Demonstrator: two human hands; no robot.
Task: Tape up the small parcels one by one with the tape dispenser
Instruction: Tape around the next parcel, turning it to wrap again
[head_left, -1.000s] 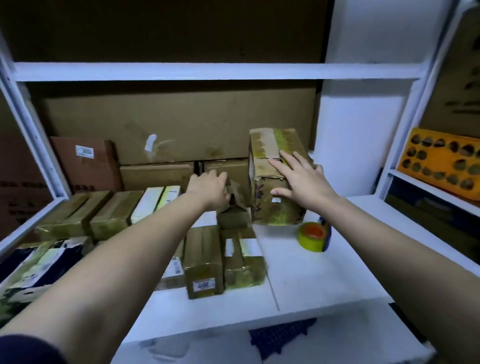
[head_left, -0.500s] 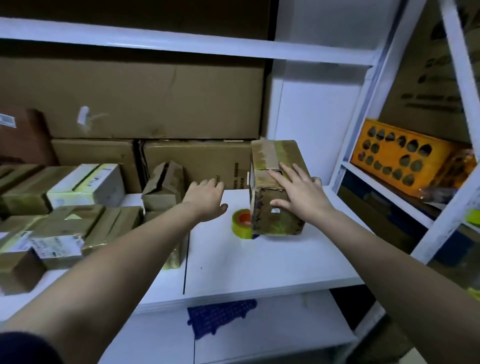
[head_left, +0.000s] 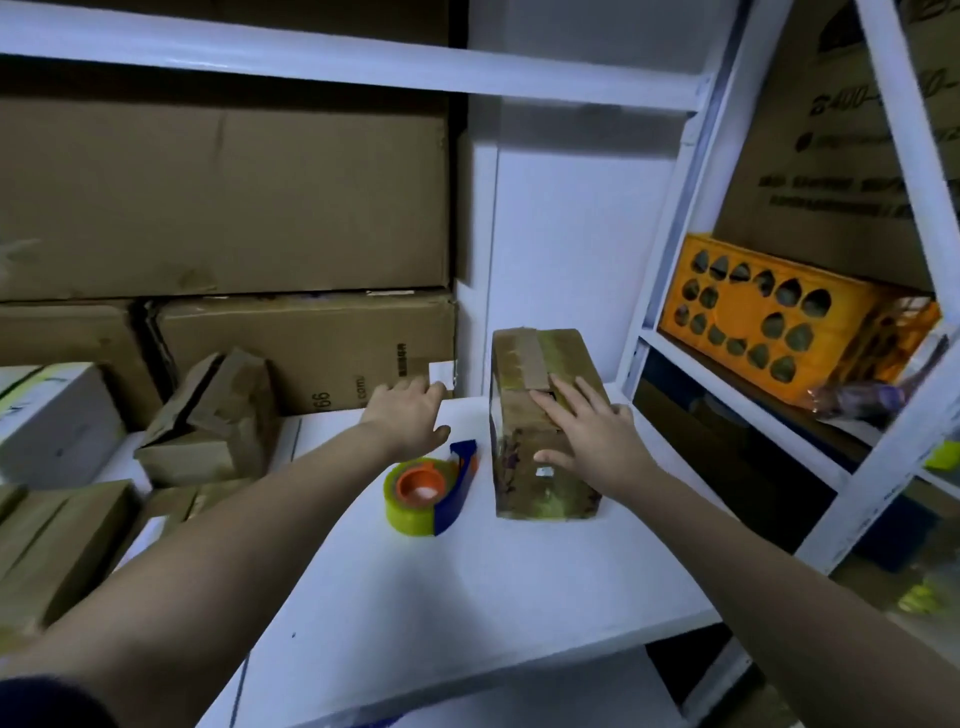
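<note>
The right hand (head_left: 587, 436) lay flat on top of the small parcel (head_left: 545, 415), fingers straight and spread, thumb down over the near edge, pressing rather than gripping. And the left hand (head_left: 408, 415) hovered open over the white shelf (head_left: 467, 582), fingers loosely extended toward the back, holding nothing, just beyond the tape dispenser (head_left: 431, 486). The dispenser sat on the shelf just left of the parcel, yellow-green roll on an orange hub, blue handle facing the box. The parcel stood near the shelf's right rear corner, already banded in glossy tape. It looked light and fairly stiff, though the slick wrap could slide under a palm; best pinned from above or held by its long sides. A crumpled, untaped box (head_left: 208, 421) waited further left.
</note>
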